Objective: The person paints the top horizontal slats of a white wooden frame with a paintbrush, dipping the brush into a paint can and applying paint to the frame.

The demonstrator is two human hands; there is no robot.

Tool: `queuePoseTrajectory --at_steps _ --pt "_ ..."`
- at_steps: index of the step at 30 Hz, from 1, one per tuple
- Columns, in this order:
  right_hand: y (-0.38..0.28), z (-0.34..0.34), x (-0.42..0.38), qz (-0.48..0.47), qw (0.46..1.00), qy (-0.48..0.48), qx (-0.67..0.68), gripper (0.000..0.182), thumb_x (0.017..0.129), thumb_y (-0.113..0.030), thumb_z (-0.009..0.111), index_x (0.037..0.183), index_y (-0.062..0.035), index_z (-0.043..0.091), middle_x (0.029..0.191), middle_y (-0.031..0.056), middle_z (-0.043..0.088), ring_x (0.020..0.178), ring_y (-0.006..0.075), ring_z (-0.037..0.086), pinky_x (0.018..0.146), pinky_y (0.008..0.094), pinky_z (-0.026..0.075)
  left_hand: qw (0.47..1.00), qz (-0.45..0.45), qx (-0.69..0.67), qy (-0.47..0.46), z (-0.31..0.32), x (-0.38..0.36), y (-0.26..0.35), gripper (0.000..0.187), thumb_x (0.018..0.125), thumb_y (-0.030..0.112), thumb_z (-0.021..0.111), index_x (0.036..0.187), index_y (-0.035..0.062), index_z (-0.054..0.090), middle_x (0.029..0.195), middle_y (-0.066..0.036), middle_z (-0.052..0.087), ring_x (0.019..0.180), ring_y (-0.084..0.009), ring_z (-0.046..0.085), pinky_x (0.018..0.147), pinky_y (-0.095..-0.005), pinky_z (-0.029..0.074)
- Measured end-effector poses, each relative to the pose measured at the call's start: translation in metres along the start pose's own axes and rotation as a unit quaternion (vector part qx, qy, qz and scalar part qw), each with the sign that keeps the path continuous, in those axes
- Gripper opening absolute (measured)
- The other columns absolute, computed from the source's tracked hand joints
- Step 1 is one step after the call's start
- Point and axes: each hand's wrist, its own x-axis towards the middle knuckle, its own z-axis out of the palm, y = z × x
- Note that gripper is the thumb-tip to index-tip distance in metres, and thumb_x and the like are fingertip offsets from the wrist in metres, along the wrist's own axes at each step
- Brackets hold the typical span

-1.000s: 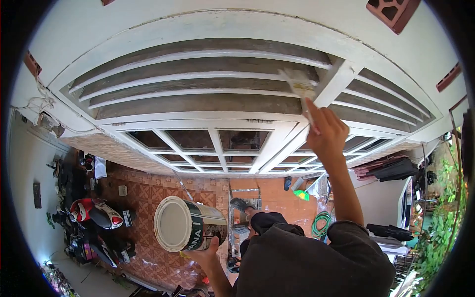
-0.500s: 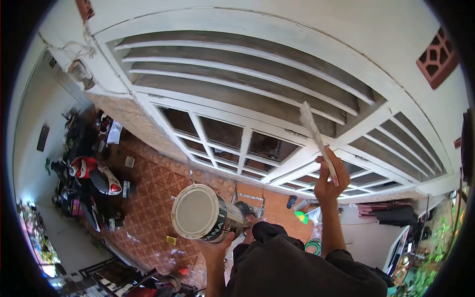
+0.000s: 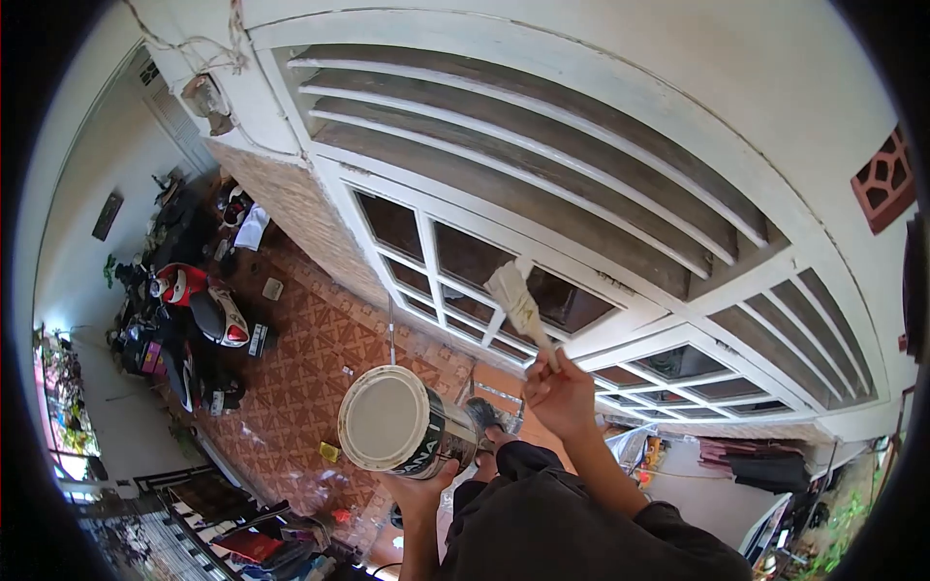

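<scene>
My left hand (image 3: 419, 489) grips a paint bucket (image 3: 386, 418) with a dark label from below; its round top, filled with a pale cream tone, faces up toward the camera. In my right hand (image 3: 562, 395) is the handle of a paintbrush (image 3: 518, 302). The brush's wide, cream-coated head points up and left, in front of the white window frame (image 3: 455, 215). Whether the bristles touch the frame cannot be told. Above the windows run the white slats (image 3: 504, 131) of a vent.
Far below is a tiled floor (image 3: 300, 339) with a red and white motorbike (image 3: 199, 300) at the left. Dark clothes (image 3: 770, 470) hang at the lower right. A vent block (image 3: 883, 184) is set in the wall at the upper right.
My right hand has moved left and down with the brush, which now shows its broad side. The view has shifted, while the bucket stays in my left hand.
</scene>
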Motion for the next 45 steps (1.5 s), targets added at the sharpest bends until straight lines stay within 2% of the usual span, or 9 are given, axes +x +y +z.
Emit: queuePoseTrajectory --at_steps 5,8,14,17,20,27,32,35,45 --pt "0.037 -0.002 0.001 0.053 0.994 -0.018 -0.097 0.036 0.1 -0.036 0.056 0.119 -0.0072 0.065 0.097 -0.0006 0.067 0.089 0.0174 0.06 0.074 0.0278 0.046 0.999 -0.028 0.022 0.024 -0.008 -0.003 -0.005 0.115 0.054 0.032 0.099 0.141 -0.0016 0.032 0.13 -0.014 0.051 0.117 -0.0254 0.055 0.102 -0.0388 0.046" --pt "0.046 -0.012 0.017 0.16 0.982 -0.103 0.011 0.033 0.101 -0.033 0.056 0.122 -0.0089 0.064 0.093 -0.0015 0.065 0.085 0.0172 0.054 0.075 0.0269 0.045 0.997 -0.012 0.044 0.055 -0.011 -0.007 -0.004 0.115 0.054 0.033 0.098 0.14 -0.0033 0.032 0.128 -0.014 0.052 0.115 -0.0248 0.056 0.101 -0.0383 0.046" --pt "0.067 0.009 0.031 0.155 0.974 -0.101 -0.133 0.028 0.099 -0.028 0.062 0.118 -0.0077 0.057 0.092 0.0061 0.061 0.077 0.0152 0.05 0.068 0.0261 0.042 0.995 -0.012 0.029 0.099 -0.019 -0.01 0.003 0.101 0.054 0.024 0.096 0.132 -0.0062 0.041 0.122 -0.014 0.058 0.108 -0.0221 0.06 0.098 -0.0356 0.049" --pt "0.072 0.036 0.041 0.077 0.911 -0.196 -0.354 0.037 0.098 -0.024 0.063 0.126 -0.0081 0.046 0.088 0.007 0.059 0.066 0.0128 0.047 0.057 0.0244 0.036 0.989 -0.009 0.039 0.146 -0.017 -0.014 0.006 0.094 0.053 0.019 0.094 0.129 -0.0064 0.046 0.119 -0.013 0.06 0.105 -0.0201 0.061 0.098 -0.0354 0.049" --pt "0.064 0.033 0.077 -0.007 0.911 -0.171 -0.376 0.046 0.097 -0.019 0.062 0.134 -0.0081 0.036 0.083 0.0057 0.055 0.058 0.0107 0.043 0.05 0.0231 0.031 0.987 -0.031 0.02 0.159 -0.02 -0.018 -0.003 0.099 0.053 0.023 0.095 0.132 -0.0039 0.042 0.122 -0.013 0.056 0.11 -0.0225 0.058 0.1 -0.0373 0.047" --pt "0.049 0.115 0.142 -0.331 0.727 -0.117 -0.59 0.028 0.1 -0.033 0.061 0.094 -0.0066 0.059 0.065 -0.0079 0.041 0.054 -0.0001 0.033 0.046 0.019 0.022 0.982 -0.023 0.044 0.18 -0.03 -0.024 -0.014 0.115 0.056 0.032 0.096 0.143 -0.0007 0.029 0.131 -0.014 0.049 0.117 -0.0258 0.054 0.103 -0.0416 0.045" --pt "0.052 0.165 0.208 -0.375 0.766 -0.098 -0.513 0.031 0.102 -0.036 0.058 0.093 -0.0058 0.06 0.065 -0.0072 0.04 0.053 0.0016 0.034 0.045 0.0197 0.024 0.984 0.014 0.042 0.175 -0.029 -0.023 -0.013 0.11 0.057 0.031 0.096 0.142 -0.0008 0.034 0.131 -0.014 0.05 0.119 -0.0262 0.053 0.104 -0.0419 0.043" --pt "0.048 0.18 0.242 -0.448 0.72 -0.118 -0.516 0.032 0.102 -0.037 0.057 0.093 -0.007 0.059 0.065 -0.0065 0.039 0.053 0.0024 0.035 0.044 0.0201 0.025 0.982 0.023 0.036 0.185 -0.018 -0.022 -0.009 0.11 0.057 0.031 0.096 0.142 -0.0011 0.034 0.131 -0.014 0.05 0.119 -0.0261 0.052 0.104 -0.0421 0.043" --pt "0.057 0.222 0.227 -0.332 0.886 -0.06 -0.319 0.03 0.105 -0.036 0.051 0.091 -0.0091 0.055 0.071 -0.0032 0.04 0.052 0.0037 0.031 0.043 0.0199 0.021 0.982 -0.003 0.038 0.183 0.003 -0.013 -0.006 0.111 0.056 0.029 0.095 0.143 0.0003 0.033 0.132 -0.014 0.049 0.12 -0.0267 0.051 0.104 -0.0429 0.043"
